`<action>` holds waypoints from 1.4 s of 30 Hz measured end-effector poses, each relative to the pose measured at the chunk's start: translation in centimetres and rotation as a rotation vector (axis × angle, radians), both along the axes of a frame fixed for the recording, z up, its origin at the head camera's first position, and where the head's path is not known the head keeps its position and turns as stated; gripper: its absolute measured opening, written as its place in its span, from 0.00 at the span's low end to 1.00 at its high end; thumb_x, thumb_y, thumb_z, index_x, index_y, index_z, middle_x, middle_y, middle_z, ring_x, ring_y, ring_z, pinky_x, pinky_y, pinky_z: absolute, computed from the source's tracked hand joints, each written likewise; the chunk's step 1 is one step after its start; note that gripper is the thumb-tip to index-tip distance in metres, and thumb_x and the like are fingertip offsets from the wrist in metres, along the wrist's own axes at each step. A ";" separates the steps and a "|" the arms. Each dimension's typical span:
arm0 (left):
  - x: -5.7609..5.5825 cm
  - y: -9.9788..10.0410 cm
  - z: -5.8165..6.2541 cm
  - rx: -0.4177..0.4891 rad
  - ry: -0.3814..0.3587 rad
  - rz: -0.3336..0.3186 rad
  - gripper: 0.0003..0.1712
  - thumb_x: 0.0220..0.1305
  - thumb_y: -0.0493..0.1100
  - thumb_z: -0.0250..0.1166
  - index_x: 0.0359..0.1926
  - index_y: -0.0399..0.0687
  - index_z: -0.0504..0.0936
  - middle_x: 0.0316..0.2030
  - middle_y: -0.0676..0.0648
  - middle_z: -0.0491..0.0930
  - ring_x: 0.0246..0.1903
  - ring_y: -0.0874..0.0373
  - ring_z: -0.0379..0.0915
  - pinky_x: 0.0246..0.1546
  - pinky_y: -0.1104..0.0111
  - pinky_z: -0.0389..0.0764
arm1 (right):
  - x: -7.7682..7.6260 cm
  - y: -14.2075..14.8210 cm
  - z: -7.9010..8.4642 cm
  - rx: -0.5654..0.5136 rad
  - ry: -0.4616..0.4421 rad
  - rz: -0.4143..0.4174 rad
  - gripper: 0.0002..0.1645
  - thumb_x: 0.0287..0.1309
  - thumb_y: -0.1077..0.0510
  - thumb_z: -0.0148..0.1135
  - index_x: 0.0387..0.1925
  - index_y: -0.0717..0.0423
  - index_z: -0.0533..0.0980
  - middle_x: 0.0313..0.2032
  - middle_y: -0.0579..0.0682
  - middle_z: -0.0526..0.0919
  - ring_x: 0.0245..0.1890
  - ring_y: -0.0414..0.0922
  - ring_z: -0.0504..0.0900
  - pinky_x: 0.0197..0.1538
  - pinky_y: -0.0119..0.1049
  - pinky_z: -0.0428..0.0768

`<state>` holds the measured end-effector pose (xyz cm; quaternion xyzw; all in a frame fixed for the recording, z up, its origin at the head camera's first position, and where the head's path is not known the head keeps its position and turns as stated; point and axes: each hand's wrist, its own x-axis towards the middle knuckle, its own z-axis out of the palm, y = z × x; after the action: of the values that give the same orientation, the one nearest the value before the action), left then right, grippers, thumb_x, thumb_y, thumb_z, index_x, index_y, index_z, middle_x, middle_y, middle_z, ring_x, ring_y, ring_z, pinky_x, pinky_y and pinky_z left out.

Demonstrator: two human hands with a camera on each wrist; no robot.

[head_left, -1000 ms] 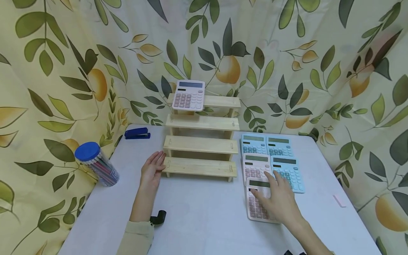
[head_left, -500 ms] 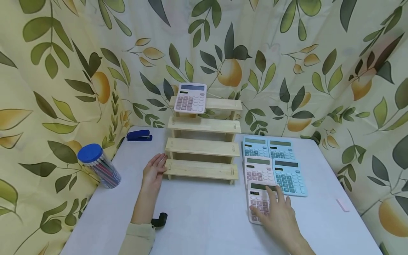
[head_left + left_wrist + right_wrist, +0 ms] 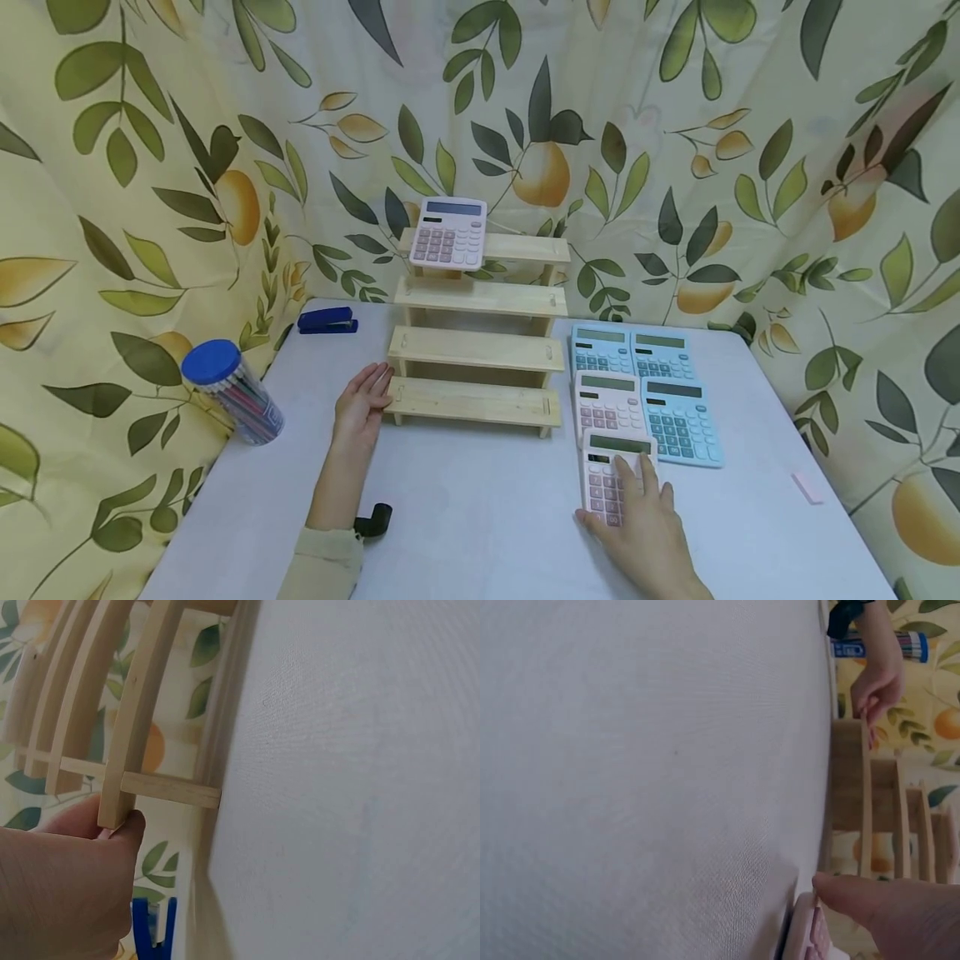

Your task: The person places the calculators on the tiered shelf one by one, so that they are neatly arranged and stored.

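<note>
1. Pink plastic edges the front calculator [image 3: 606, 475], which lies face up on the white-covered table [image 3: 487, 517], to the right of the wooden shelf stand [image 3: 477, 348].
2. Your right hand [image 3: 641, 529] has shifted toward you over the last second: it partly covered the display, and now it lies over the lower keys, so the whole display shows.
3. Its fingers are spread, with the thumb at the calculator's left edge; its contact with the right edge is hidden. The new position seems better suited to handling the near end.
4. Your left hand [image 3: 363, 412] stays at the stand's left end, pinching the lowest board between thumb and finger, which probably steadies the four tiers.
5. The top tier carries another pink calculator [image 3: 450, 233] at its left end, tilted toward you; bare board runs to its right, and the three lower tiers are open.
6. Behind the front calculator, a third pink one [image 3: 607, 400] sits very close, with three blue calculators [image 3: 682, 421] packed beside and behind it. That far side is tight.
7. The freest room is the cloth to the left, in front of the stand. A pink strip [image 3: 807, 487] lies near the table's right edge.
</note>
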<state>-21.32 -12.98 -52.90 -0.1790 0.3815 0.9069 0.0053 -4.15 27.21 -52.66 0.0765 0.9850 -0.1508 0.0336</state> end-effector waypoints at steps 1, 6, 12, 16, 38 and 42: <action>0.0 0.0 0.1 0.000 0.001 -0.002 0.49 0.56 0.09 0.42 0.79 0.33 0.54 0.77 0.33 0.60 0.75 0.44 0.61 0.68 0.67 0.73 | 0.0 0.0 0.0 0.008 0.004 0.001 0.71 0.45 0.24 0.74 0.77 0.61 0.59 0.76 0.78 0.47 0.63 0.93 0.53 0.52 0.85 0.68; 0.1 0.1 0.3 0.008 -0.001 0.001 0.49 0.56 0.09 0.42 0.79 0.34 0.55 0.76 0.33 0.61 0.75 0.45 0.61 0.68 0.67 0.73 | -0.1 -0.3 0.2 0.019 -0.011 -0.018 0.72 0.45 0.25 0.76 0.77 0.63 0.57 0.76 0.78 0.45 0.62 0.93 0.51 0.53 0.85 0.65; 0.0 0.2 0.4 0.011 0.004 0.005 0.49 0.56 0.09 0.42 0.79 0.33 0.55 0.76 0.32 0.61 0.75 0.44 0.61 0.69 0.66 0.73 | 0.0 -0.7 0.4 0.012 0.009 -0.033 0.70 0.45 0.32 0.80 0.77 0.63 0.57 0.76 0.77 0.46 0.62 0.94 0.52 0.53 0.85 0.67; 0.0 0.3 0.2 0.005 0.010 0.003 0.49 0.55 0.08 0.41 0.79 0.32 0.54 0.76 0.32 0.60 0.75 0.44 0.61 0.69 0.66 0.72 | 0.0 -0.9 0.5 -0.009 0.018 -0.038 0.68 0.46 0.37 0.80 0.77 0.64 0.56 0.76 0.77 0.46 0.62 0.94 0.52 0.55 0.85 0.65; 0.1 0.1 0.3 -0.009 -0.012 -0.004 0.49 0.56 0.09 0.41 0.79 0.35 0.55 0.77 0.34 0.61 0.75 0.45 0.62 0.69 0.67 0.72 | 0.4 -1.4 1.4 -0.080 0.097 -0.065 0.63 0.41 0.45 0.79 0.76 0.60 0.59 0.73 0.68 0.56 0.58 0.70 0.70 0.52 0.70 0.75; 0.0 0.2 0.1 -0.008 -0.001 0.000 0.49 0.56 0.09 0.40 0.79 0.33 0.55 0.77 0.33 0.60 0.75 0.44 0.61 0.70 0.66 0.71 | 0.3 -1.4 2.5 -0.082 0.125 -0.054 0.62 0.42 0.45 0.78 0.76 0.59 0.60 0.73 0.66 0.57 0.58 0.67 0.70 0.52 0.68 0.75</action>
<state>-21.28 -12.79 -52.75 -0.1796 0.3852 0.9052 0.0048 -3.84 25.77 -50.19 0.0919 0.9758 -0.1963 -0.0291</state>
